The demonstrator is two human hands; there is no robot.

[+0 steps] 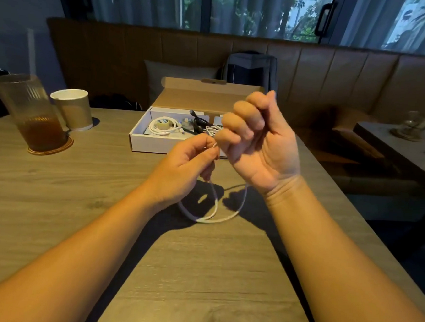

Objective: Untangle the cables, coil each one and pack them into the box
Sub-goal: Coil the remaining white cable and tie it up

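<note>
A thin white cable [215,205] hangs in loops between my two hands and touches the wooden table. My left hand [188,167] pinches it near one end, just in front of the box. My right hand [255,141] is raised higher, fingers curled into a fist round the cable. Behind them an open white cardboard box [153,142] with its lid up holds a coiled white cable [162,126], a dark cable [199,121] and another white cable partly hidden by my right hand.
A tall glass of brown drink [32,115] on a coaster and a paper cup [74,108] stand at the table's left. A bench with a cushion and backpack runs behind the table. Another table [401,140] lies at right, across a gap.
</note>
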